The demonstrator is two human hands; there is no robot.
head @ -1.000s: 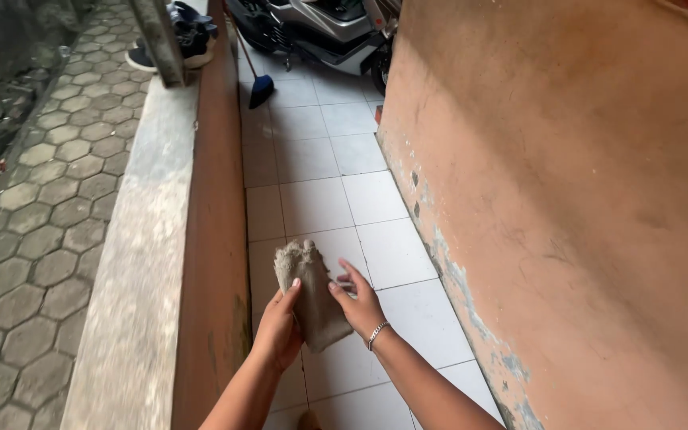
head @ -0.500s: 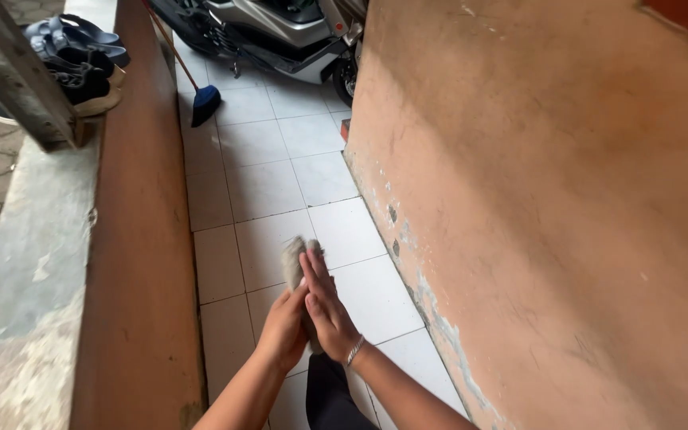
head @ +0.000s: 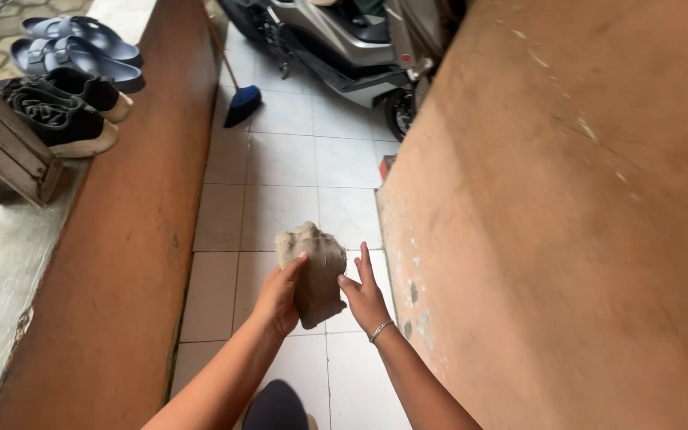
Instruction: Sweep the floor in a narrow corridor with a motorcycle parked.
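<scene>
A crumpled grey-brown cloth [head: 312, 267] is held in front of me above the white floor tiles. My left hand [head: 277, 299] grips its left side with the thumb pressed on the fabric. My right hand [head: 365, 294] touches its right side, fingers stretched upward and a thin bracelet on the wrist. The cloth hangs bunched between both hands.
A low reddish wall [head: 121, 263] with a concrete top runs along the left, carrying black shoes [head: 61, 111] and blue sandals [head: 81, 44]. A tall orange wall [head: 567, 239] closes the right. Ahead stand a blue broom [head: 240, 99] and a parked scooter [head: 344, 48].
My hands were pressed together around the cloth; now they have parted and the cloth is spread wider between them. The view has shifted, showing more of the shoes and scooter.
</scene>
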